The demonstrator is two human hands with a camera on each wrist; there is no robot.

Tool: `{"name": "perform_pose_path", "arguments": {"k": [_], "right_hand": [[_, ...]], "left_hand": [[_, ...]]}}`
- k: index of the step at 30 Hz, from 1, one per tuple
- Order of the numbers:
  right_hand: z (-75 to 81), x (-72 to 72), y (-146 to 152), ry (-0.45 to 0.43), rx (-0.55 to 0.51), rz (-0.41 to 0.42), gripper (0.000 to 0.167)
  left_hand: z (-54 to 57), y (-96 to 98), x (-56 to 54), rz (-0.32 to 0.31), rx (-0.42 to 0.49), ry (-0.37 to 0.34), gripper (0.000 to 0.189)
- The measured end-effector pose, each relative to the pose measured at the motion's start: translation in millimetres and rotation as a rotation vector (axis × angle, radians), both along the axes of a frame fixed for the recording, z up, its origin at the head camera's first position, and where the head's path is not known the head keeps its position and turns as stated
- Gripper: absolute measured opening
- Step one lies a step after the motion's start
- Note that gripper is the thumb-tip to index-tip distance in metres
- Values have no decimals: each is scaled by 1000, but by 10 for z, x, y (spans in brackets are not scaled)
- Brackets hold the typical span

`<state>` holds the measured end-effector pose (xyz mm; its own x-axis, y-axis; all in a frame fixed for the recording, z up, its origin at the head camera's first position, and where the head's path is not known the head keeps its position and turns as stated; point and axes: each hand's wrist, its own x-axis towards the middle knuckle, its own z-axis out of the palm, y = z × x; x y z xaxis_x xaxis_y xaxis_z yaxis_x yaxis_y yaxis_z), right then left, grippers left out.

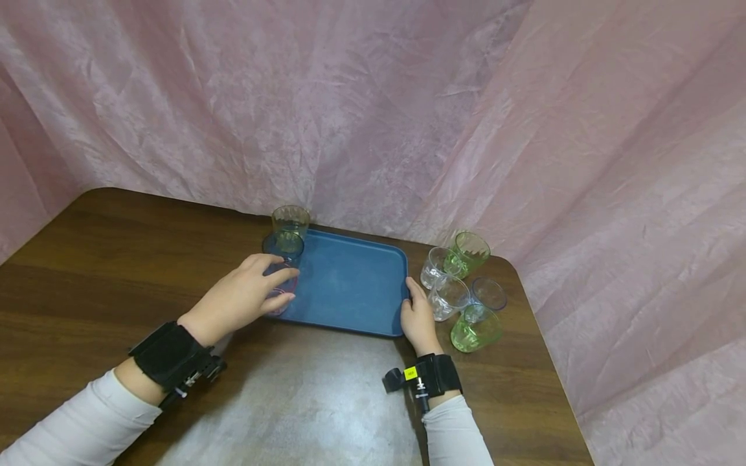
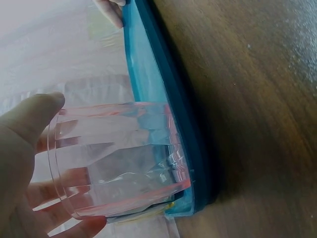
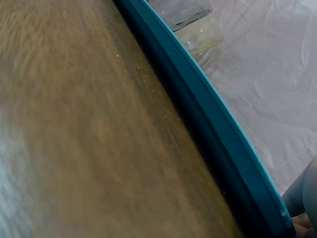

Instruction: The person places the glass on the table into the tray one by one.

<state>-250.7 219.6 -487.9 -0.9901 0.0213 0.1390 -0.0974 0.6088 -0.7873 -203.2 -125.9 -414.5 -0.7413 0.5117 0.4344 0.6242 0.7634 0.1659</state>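
Grasping pink glass (image 2: 121, 161) near its rim with left hand (image 1: 247, 288), inside near-left corner of tray (image 1: 355, 278); gripping tray's right edge with right hand (image 1: 418, 317). Probably setting down while steadying; calls for flat seating, then loosening left hand.

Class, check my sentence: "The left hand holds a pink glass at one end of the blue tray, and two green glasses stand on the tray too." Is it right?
Not quite: the two green glasses stand on the table, right of the blue tray, as the head view shows. The rest is right.
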Motion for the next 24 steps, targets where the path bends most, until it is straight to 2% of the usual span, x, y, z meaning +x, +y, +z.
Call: {"name": "perform_pose_path", "arguments": {"k": [16,20,24], "right_hand": [[-15,-2,6,0,-6,0,50],[-6,3,3,-7,-7,1,50],[16,5,-7,-7,-12,0,50]], "left_hand": [[12,-23,-17,34,-51,31,43],[21,-35,-21,28,-24,7,45],[49,-52,-43,49,19,-41,47]]}}
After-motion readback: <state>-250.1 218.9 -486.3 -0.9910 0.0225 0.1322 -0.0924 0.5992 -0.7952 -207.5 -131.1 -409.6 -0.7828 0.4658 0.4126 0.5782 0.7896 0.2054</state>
